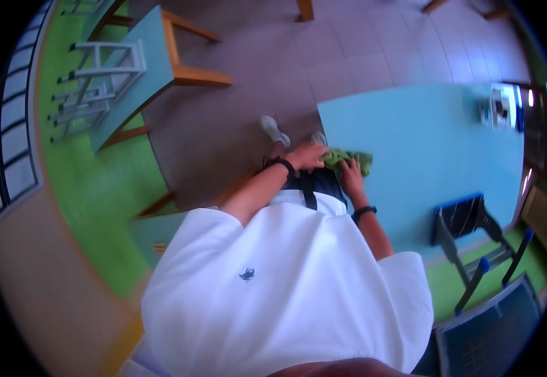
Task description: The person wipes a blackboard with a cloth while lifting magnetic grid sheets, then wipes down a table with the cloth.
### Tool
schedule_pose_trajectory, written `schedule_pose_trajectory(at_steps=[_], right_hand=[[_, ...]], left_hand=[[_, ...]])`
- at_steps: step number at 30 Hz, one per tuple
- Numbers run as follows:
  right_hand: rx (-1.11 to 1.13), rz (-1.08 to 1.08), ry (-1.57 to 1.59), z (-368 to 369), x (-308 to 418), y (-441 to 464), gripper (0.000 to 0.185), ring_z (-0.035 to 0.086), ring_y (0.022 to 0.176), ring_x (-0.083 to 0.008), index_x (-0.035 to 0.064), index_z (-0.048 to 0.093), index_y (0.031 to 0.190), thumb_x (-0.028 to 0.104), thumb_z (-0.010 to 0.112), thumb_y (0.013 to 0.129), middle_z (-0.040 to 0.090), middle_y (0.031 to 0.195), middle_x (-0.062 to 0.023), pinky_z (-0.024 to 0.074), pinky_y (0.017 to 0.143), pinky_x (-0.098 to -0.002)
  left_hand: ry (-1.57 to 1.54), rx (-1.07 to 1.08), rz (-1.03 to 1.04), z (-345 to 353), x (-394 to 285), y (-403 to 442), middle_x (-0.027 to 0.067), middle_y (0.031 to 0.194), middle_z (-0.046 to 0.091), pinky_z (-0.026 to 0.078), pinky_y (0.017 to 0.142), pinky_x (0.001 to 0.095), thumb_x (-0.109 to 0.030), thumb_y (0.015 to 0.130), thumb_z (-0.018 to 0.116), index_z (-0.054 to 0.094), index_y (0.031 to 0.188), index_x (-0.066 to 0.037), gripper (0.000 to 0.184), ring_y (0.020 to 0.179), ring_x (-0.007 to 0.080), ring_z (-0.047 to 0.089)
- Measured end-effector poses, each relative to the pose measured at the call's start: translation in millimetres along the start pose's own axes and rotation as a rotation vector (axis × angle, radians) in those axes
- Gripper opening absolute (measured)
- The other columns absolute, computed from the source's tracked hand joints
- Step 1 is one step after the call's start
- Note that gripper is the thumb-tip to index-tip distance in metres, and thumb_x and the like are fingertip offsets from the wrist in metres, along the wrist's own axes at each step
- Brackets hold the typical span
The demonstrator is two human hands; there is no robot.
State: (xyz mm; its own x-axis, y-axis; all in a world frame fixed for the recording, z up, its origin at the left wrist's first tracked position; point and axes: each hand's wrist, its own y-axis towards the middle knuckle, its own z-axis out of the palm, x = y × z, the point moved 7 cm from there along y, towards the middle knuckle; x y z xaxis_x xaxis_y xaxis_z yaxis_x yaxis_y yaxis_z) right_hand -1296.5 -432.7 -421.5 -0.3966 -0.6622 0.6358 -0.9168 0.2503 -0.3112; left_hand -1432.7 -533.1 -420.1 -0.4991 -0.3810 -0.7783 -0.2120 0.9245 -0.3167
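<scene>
A crumpled green cloth [347,159] lies at the near-left edge of a light blue table [411,147]. My left hand [309,156] is closed, its fingers gripping the cloth's left end just off the table edge. Bent over the nearer side of the same cloth, my right hand [351,178] has its fingers closed on the fabric. Some of the fingertips are hidden in its folds.
An upturned dark stool [465,223] rests on the table at right. A white-and-dark object [498,110] sits at its far right corner. White stools [107,69] are upturned on another blue table [145,47] at left. Tiled floor [254,69] lies between.
</scene>
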Motion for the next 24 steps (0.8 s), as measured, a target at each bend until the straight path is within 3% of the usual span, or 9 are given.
schedule_pose_trajectory(at_steps=[2,3,6,9,11,14,17,22,24], right_hand=[[0.020,0.002,-0.013,5,3,8,0.047,0.046,0.112,-0.0514,0.0052,0.051,0.122,0.003,0.059,0.076,0.047,0.122,-0.0281,0.0398,0.099,-0.0540],[0.017,-0.102,-0.146,17,-5,13,0.050,0.044,0.117,-0.0532,0.0057,0.049,0.126,0.003,0.060,0.077,0.045,0.131,-0.0298,0.0387,0.102,-0.0541],[0.609,-0.050,-0.072,-6,53,58,0.049,0.054,0.110,-0.0431,0.0036,0.053,0.125,0.001,0.059,0.077,0.059,0.119,-0.0221,0.0435,0.096,-0.0485],[0.418,-0.255,-0.143,-67,141,113,0.042,0.055,0.103,-0.0426,0.0029,0.056,0.116,0.000,0.061,0.074,0.059,0.109,-0.0199,0.0458,0.089,-0.0476],[0.140,-0.328,-0.152,-98,187,146,0.025,0.054,0.097,-0.0420,0.0030,0.058,0.100,0.001,0.062,0.075,0.056,0.101,-0.0185,0.0457,0.083,-0.0525],[-0.028,-0.453,-0.296,-87,208,188,0.024,0.053,0.097,-0.0414,0.0038,0.057,0.100,0.006,0.065,0.077,0.055,0.102,-0.0177,0.0457,0.082,-0.0520],[-0.012,-0.367,-0.314,-57,246,217,0.024,0.054,0.099,-0.0412,0.0057,0.054,0.101,0.013,0.065,0.081,0.056,0.104,-0.0181,0.0453,0.084,-0.0516],[0.088,-0.246,-0.265,-8,265,282,0.031,0.062,0.091,-0.0378,0.0051,0.054,0.114,0.025,0.058,0.090,0.064,0.100,-0.0181,0.0488,0.080,-0.0494],[0.497,-0.100,0.286,26,275,306,0.052,0.066,0.096,-0.0289,0.0073,0.047,0.132,0.043,0.052,0.096,0.067,0.107,-0.0147,0.0509,0.084,-0.0452]], left_hand=[[-0.075,0.086,-0.087,-30,-16,-8,0.0205,0.094,0.061,0.046,0.073,0.0489,-0.021,0.075,0.064,0.053,0.094,-0.002,0.029,0.089,0.0407,0.060],[-0.130,-0.039,0.046,-31,-7,-12,0.0206,0.090,0.061,0.045,0.071,0.0503,-0.017,0.076,0.061,0.052,0.094,-0.003,0.024,0.085,0.0404,0.059],[-0.118,-0.045,0.172,-98,-26,-42,0.0189,0.075,0.054,0.040,0.064,0.0489,-0.009,0.073,0.059,0.048,0.088,-0.006,0.019,0.074,0.0411,0.055],[-0.157,-0.254,0.142,-178,-12,-83,0.0189,0.073,0.056,0.040,0.061,0.0480,-0.008,0.072,0.059,0.047,0.087,-0.006,0.019,0.070,0.0396,0.057],[-0.158,-0.408,-0.103,-228,16,-119,0.0172,0.069,0.056,0.041,0.061,0.0463,-0.008,0.071,0.060,0.051,0.092,-0.007,0.022,0.066,0.0377,0.057],[-0.255,-0.577,-0.056,-274,27,-165,0.0168,0.071,0.060,0.044,0.065,0.0460,-0.009,0.073,0.061,0.057,0.100,-0.008,0.027,0.067,0.0365,0.059],[-0.228,-0.458,-0.163,-287,47,-196,0.0187,0.078,0.065,0.048,0.070,0.0461,-0.014,0.078,0.058,0.062,0.105,-0.008,0.028,0.072,0.0359,0.063],[-0.181,-0.586,-0.389,-308,110,-266,0.0220,0.086,0.067,0.049,0.077,0.0465,-0.030,0.089,0.055,0.065,0.103,-0.004,0.031,0.082,0.0380,0.065],[-0.208,-0.646,-0.448,-314,126,-288,0.0226,0.087,0.067,0.049,0.078,0.0466,-0.035,0.092,0.054,0.065,0.103,-0.003,0.036,0.084,0.0388,0.065]])
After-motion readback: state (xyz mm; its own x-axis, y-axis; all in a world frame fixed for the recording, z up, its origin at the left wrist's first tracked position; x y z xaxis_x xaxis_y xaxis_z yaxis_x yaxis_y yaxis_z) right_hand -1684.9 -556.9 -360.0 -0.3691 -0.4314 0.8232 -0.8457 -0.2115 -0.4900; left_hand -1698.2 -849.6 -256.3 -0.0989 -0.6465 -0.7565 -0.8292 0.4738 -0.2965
